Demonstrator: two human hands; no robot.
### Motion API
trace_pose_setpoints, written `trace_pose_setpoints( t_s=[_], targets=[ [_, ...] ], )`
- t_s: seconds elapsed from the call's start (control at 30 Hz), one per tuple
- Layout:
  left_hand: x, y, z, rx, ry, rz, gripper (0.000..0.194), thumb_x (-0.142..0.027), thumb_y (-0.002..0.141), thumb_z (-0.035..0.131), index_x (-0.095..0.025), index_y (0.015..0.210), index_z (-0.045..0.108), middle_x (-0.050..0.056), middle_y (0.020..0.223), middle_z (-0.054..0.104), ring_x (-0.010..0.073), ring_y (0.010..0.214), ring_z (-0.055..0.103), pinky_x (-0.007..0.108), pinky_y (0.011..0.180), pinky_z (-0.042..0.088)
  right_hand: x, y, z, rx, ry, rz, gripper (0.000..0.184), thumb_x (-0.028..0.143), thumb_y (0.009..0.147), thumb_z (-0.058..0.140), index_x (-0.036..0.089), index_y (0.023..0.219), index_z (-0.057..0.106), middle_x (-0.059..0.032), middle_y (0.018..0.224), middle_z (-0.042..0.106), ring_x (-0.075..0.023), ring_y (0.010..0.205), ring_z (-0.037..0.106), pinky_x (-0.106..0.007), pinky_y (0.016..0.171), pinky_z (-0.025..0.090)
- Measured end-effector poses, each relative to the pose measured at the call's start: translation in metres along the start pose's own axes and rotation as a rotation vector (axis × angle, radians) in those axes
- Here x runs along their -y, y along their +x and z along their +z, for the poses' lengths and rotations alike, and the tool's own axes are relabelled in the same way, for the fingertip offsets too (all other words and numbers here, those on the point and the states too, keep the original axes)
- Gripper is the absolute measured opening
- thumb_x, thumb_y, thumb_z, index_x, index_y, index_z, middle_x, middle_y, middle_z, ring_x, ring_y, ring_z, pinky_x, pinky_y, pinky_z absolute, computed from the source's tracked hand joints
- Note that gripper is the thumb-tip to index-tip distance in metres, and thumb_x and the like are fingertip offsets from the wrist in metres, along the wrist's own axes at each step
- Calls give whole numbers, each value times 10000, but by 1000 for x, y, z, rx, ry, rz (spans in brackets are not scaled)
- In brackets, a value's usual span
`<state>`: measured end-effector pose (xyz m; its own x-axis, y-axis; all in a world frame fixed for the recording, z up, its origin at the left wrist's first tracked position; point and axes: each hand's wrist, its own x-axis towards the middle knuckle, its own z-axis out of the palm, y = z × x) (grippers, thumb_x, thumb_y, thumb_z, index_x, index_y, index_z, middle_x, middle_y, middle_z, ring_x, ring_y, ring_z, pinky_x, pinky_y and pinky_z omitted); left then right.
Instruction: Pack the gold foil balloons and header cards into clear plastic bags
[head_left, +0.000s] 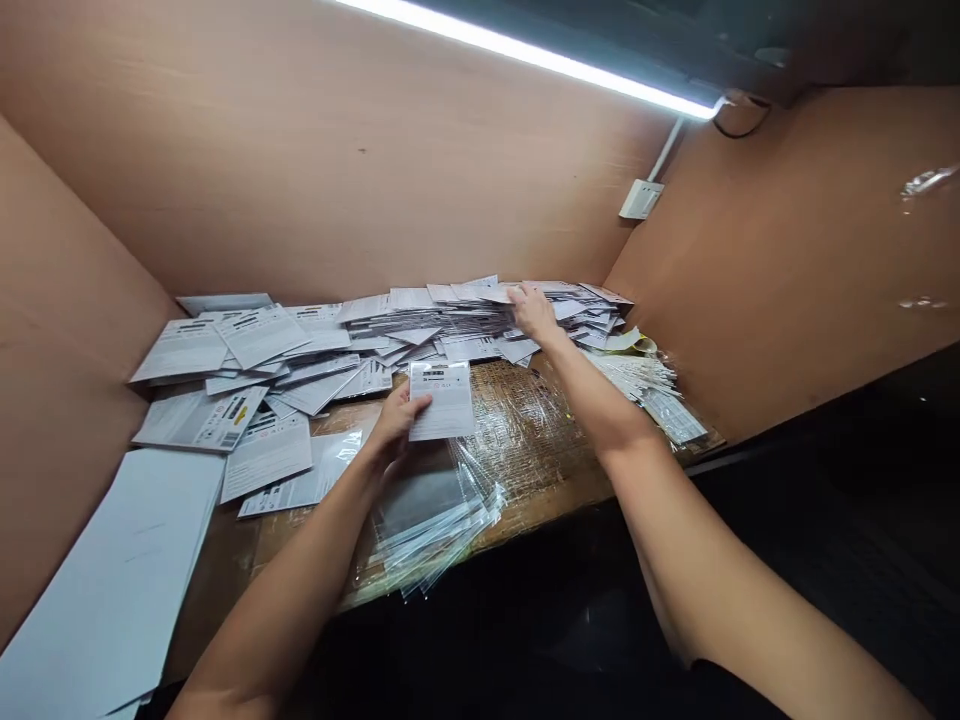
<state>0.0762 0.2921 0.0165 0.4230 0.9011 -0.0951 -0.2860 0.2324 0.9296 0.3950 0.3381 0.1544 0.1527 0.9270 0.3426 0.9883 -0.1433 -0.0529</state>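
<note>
My left hand (394,425) grips a flat white printed packet (442,405) by its left edge, thumb on top. The packet has small dark print near its upper edge and a glossy clear margin. My right hand (533,311) reaches to the long pile along the back wall, its fingers closed on the edge of another printed packet (496,293) on top. Beneath my left hand lies a fanned stack of clear plastic sleeves (435,525).
More packets lie heaped in loose piles (262,340) at the left. Large white sheets (127,560) rest at the front left. At right are a bundle of white strips (637,378) and a printed label sheet (675,415). Brown walls (375,190) enclose the taped bench top (525,430).
</note>
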Motion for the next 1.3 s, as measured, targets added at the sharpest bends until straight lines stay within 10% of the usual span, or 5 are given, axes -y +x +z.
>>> trace_pose_setpoints(
  t_s=[0.33, 0.8, 1.03, 1.17, 1.3],
  targets=[
    [2, 18, -23, -239, -118, 31, 518, -486, 740, 880, -164, 1097, 687, 120, 1050, 800, 265, 921, 764, 395, 833, 641, 84, -116, 40, 291, 245, -820, 413, 377, 1110, 507, 234, 1457, 682, -123, 1499, 665, -295, 1280, 612, -470, 1128, 448],
    [1, 16, -19, -246, -102, -5, 556, -286, 642, 880, -162, 1153, 698, 137, 1133, 790, 286, 1036, 745, 406, 981, 574, 62, 105, -3, 201, -363, -292, 381, 322, 1045, 530, 94, 1206, 789, -268, 1207, 755, -356, 1072, 674, -395, 848, 489],
    [-12, 17, -37, -127, -228, -62, 519, -425, 722, 806, -156, 1162, 753, 132, 1100, 789, 284, 954, 739, 402, 873, 602, 57, -12, 4, -245, -47, -653, 398, 306, 1111, 436, 199, 1359, 728, -138, 1303, 782, -301, 1071, 605, -410, 834, 536],
    [-14, 5, -38, 277, -339, -210, 686, -760, 771, 739, -139, 1058, 787, 204, 1031, 803, 389, 997, 764, 509, 899, 615, 53, -102, 26, -136, 116, -972, 369, 252, 1106, 487, 286, 1381, 730, -76, 1398, 754, -241, 967, 655, -444, 903, 577],
    [-5, -5, -20, 155, -211, -144, 552, -466, 631, 982, -114, 1013, 795, 174, 986, 824, 354, 919, 778, 498, 923, 613, 51, -138, 43, -25, 297, -833, 389, 216, 1092, 488, 270, 1410, 705, -103, 1503, 681, -276, 1223, 634, -522, 1091, 534]
  ],
)
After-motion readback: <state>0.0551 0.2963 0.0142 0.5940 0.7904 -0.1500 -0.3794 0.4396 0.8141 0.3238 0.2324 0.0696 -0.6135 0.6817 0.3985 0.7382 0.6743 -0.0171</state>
